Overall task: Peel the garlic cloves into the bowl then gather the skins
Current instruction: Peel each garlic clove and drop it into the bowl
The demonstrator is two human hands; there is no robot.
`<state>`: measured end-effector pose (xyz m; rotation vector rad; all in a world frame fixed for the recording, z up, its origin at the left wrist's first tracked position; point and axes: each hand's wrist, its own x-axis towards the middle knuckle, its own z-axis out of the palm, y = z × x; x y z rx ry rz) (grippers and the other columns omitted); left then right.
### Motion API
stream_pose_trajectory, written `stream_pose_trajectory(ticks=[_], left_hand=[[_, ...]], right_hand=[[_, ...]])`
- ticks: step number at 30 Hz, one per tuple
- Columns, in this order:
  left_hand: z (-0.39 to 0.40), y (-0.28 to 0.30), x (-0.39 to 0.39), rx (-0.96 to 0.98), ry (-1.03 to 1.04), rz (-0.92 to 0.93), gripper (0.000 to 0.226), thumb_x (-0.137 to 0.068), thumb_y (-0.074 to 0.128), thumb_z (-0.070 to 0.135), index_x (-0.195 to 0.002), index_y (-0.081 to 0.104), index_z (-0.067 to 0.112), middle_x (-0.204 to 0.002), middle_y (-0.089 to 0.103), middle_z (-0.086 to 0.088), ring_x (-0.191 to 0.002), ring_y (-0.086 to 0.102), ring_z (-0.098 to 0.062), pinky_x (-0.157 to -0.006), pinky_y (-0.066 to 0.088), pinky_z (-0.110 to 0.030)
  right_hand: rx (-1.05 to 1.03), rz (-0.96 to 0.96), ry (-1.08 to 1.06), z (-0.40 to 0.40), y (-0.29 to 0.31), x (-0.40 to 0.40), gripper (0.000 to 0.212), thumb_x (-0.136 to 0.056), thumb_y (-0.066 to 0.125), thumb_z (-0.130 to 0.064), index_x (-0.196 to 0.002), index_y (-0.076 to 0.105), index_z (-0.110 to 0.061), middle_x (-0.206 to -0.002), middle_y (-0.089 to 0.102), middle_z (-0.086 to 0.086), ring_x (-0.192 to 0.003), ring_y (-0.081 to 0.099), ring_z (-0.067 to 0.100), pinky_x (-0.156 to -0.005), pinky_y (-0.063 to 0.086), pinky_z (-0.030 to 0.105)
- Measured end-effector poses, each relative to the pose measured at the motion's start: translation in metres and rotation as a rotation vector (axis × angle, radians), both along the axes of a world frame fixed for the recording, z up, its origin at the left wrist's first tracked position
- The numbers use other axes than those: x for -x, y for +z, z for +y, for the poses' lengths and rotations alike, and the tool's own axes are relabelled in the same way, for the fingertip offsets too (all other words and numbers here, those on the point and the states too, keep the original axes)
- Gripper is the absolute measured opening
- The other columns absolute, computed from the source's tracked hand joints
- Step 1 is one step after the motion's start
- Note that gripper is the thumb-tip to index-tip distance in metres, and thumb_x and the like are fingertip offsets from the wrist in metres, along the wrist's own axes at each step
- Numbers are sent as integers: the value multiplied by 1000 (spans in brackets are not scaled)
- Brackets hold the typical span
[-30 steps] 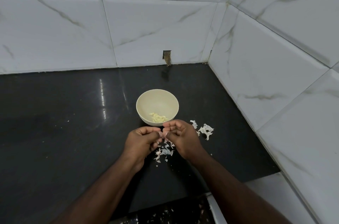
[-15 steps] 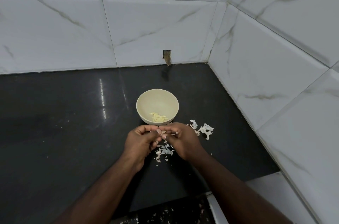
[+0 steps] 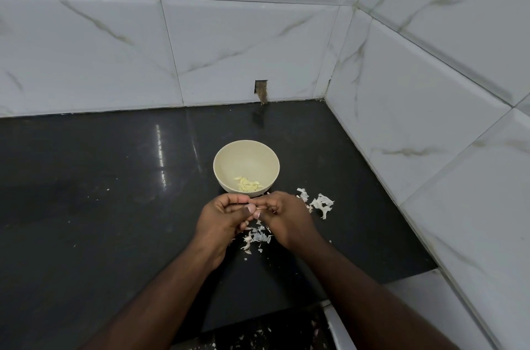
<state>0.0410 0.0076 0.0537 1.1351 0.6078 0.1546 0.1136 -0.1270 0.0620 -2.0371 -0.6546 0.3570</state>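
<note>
Bowl (image 3: 222, 161) on black counter (image 3: 100, 206) w/ peeled cloves (image 3: 248, 184) inside. Left hand (image 3: 222, 219) & right hand (image 3: 286, 216) both pinch garlic clove (image 3: 259, 207) just in front; skins (image 3: 258, 237) scattered below.

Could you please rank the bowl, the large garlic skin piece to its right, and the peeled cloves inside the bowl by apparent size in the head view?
1. bowl
2. large garlic skin piece
3. peeled cloves; as a heap they look about as big as the skin piece, so that order is unsure.
</note>
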Motion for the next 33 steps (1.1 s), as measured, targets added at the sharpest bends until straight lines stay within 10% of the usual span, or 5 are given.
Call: stream_pose_trajectory(ticks=[7, 12, 20, 33], left_hand=[[1, 0, 0, 8, -18, -10, 17, -86, 71, -3, -101, 67, 3, -77, 72, -11, -58, 59, -11, -55, 48, -18], [3, 1, 0, -96, 1, -15, 18, -85, 70, -8, -100, 66, 2, -73, 73, -9, -62, 61, -15, -55, 48, -21], [0, 4, 2, -163, -37, -34, 18, -89, 67, -6, -102, 66, 5, -76, 71, -10, -64, 64, -12, -56, 51, -19], [-2, 5, 2, -310, -43, -19, 26, -84, 62, -16, -99, 69, 4, -87, 70, -13, -68, 65, -8, -58, 51, -16]], right_hand=[[-196, 187, -51, -1, -6, -1, 17, -84, 74, -1, -96, 76, -12, -76, 75, -7, -74, 71, 3, -72, 52, 17], [-61, 142, 13, -1, -12, -7, 32, -88, 72, -9, -118, 73, -21, -99, 77, -9, -93, 71, 2, -94, 56, 32], [-119, 193, -67, 2, -13, -1, 21, -86, 72, -9, -95, 78, -27, -82, 77, -3, -76, 72, 8, -85, 60, 43], [-178, 188, -189, -1, -12, -7, 9, -83, 77, -9, -88, 73, -15, -77, 73, -1, -72, 69, 8, -74, 58, 29]])
